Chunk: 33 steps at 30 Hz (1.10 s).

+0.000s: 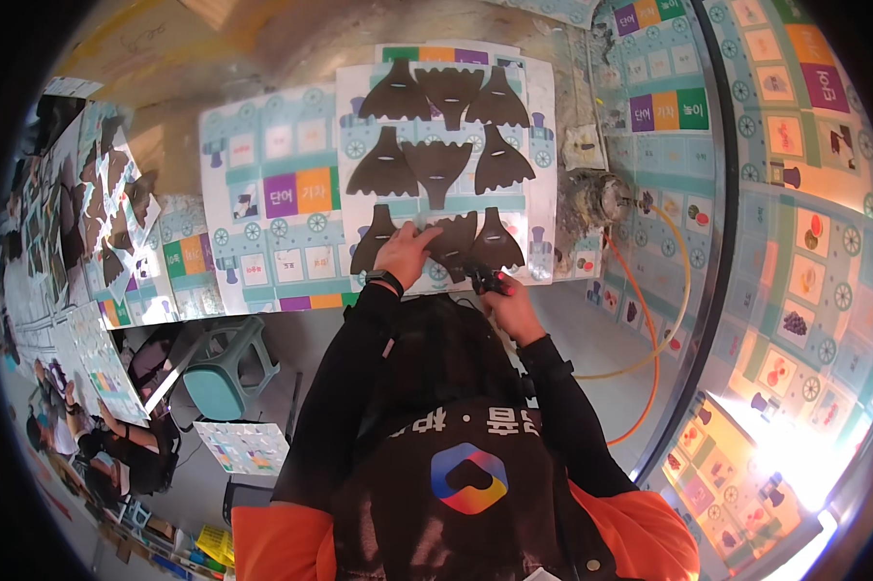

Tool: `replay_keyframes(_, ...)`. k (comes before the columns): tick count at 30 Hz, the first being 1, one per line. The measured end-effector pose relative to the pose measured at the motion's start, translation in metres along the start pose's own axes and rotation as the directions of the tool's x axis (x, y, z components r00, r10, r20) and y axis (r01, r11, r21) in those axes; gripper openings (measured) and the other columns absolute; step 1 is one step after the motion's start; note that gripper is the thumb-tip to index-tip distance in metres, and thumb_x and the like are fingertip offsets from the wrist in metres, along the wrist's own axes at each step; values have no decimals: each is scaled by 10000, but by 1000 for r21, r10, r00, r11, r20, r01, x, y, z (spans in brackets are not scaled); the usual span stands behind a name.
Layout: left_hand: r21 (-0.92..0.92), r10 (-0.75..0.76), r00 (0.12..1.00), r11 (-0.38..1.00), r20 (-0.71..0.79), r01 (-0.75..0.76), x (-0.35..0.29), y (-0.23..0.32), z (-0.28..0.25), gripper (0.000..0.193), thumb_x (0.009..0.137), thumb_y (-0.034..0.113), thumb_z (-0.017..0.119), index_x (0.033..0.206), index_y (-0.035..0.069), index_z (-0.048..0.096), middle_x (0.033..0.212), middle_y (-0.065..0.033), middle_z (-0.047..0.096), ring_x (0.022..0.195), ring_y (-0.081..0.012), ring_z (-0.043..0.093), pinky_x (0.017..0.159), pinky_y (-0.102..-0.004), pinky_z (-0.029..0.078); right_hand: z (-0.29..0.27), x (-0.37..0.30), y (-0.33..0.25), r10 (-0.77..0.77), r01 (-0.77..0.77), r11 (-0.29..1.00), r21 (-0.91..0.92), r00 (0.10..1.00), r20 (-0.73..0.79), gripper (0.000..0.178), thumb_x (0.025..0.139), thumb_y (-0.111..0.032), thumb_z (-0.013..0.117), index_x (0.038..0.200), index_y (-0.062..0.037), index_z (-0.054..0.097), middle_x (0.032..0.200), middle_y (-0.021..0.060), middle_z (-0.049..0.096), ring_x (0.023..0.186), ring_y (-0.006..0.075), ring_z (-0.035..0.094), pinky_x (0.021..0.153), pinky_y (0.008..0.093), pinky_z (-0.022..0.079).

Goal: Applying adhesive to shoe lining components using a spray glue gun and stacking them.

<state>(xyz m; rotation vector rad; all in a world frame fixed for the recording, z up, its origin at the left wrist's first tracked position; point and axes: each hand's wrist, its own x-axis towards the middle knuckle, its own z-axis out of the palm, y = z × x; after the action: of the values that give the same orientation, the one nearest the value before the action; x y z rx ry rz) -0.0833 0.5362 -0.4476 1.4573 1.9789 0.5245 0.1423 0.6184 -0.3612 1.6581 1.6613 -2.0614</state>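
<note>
Dark brown skirt-shaped pieces with wavy edges (pixel 436 160) lie in rows on a white and teal printed sheet (pixel 543 87). My left hand (pixel 405 254) rests on the nearest row, fingers together at the middle piece (pixel 449 254), next to the left piece (pixel 374 237). Whether those fingers grip its edge is hidden. My right hand (pixel 514 312) is closed around a small dark hand tool (pixel 485 279), gun-like, its exact kind unclear. The tool's front end is at the lower edge of the middle piece, close to the right piece (pixel 497 242).
A round, crusted metal fixture (pixel 601 198) stands right of the sheet, with yellow (pixel 686 281) and orange (pixel 657 320) hoses near my right arm. More dark pieces (pixel 117 213) lie at far left. Below the table edge is a teal stool (pixel 225 373); another person (pixel 132 455) sits at lower left.
</note>
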Motion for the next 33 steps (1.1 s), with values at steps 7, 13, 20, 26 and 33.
replay_keyframes(7, -14, 10, 1000, 1000, -8, -10, -1, 0, -3, 532, 841, 85, 698, 1334, 250, 582, 1046, -115, 542, 1009, -334, 606, 863, -443, 519, -1, 1, -4, -51, 44, 992, -117, 997, -59, 187, 816, -92, 556, 968, -7, 625, 737, 63, 631, 598, 146, 569, 560, 321, 452)
replay_keyframes(13, -83, -30, 999, 996, 41, 34, -10, -8, -50, 525, 799, 16, 663, 1286, 199, 591, 1039, -128, 557, 958, -365, 614, 806, -460, 526, 19, -17, -42, 63, -76, 983, 168, 995, 81, 250, 818, -85, 564, 1054, -40, 631, 829, 29, 680, 579, 104, 550, 460, 267, 420)
replay_keyframes(20, 170, -54, 985, 985, 162, 26, -19, -60, -100, 785, 758, 11, 750, 1437, 304, 485, 1055, -98, 522, 1007, -313, 608, 869, -423, 528, 72, 6, -59, 47, -47, 999, -6, 991, 125, 260, 822, -103, 578, 1065, -26, 631, 818, 105, 684, 603, 157, 617, 497, 315, 458)
replay_keyframes(26, 169, -72, 979, 985, 189, 40, -11, -63, -95, 817, 749, -3, 754, 1443, 323, 473, 1071, -94, 525, 1027, -312, 610, 902, -419, 529, 92, 39, -43, -95, 93, 974, -206, 995, -1, 336, 816, -161, 616, 1105, 12, 615, 856, 233, 678, 835, 364, 686, 768, 420, 512)
replay_keyframes(33, 144, -64, 983, 989, 171, 39, -15, -68, -94, 813, 745, -5, 754, 1437, 322, 480, 1082, -95, 527, 1041, -312, 610, 907, -417, 525, 108, 51, -36, -102, 104, 982, -156, 995, 20, 377, 820, -165, 626, 1152, 13, 627, 829, 219, 675, 782, 348, 679, 724, 406, 508)
